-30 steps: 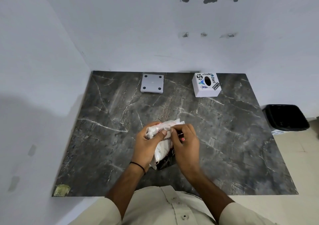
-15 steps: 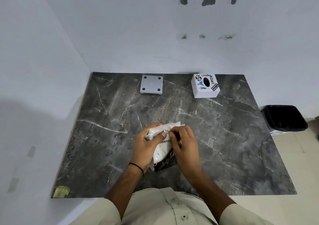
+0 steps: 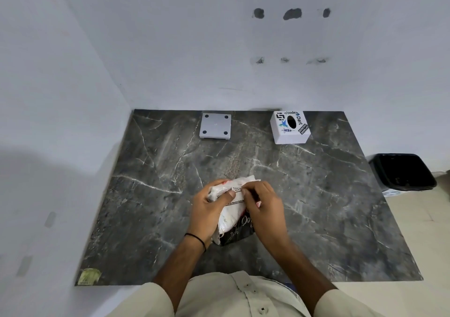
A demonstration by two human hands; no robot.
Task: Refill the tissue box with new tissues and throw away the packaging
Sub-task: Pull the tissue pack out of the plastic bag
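A soft plastic pack of new tissues [image 3: 232, 215], white with a black printed lower end, is held just above the dark marble table near its front middle. My left hand [image 3: 208, 213] grips the pack's left side, thumb pressed on its top. My right hand [image 3: 264, 206] pinches the wrapper at the pack's upper right edge. The white tissue box cover [image 3: 289, 127], with stickers and an oval slot on top, stands at the back right of the table. Its flat grey base plate [image 3: 215, 125] lies apart at the back middle, four dark feet showing.
The marble table [image 3: 341, 207] sits in a corner, with walls at the left and back. A black bin [image 3: 403, 172] stands on the floor off the table's right edge. A yellowish sticker [image 3: 89, 276] marks the front left corner.
Both hands keep hold of the tissue pack in the same spot. My right fingers have shifted slightly along the wrapper's top edge. Nothing else has moved.
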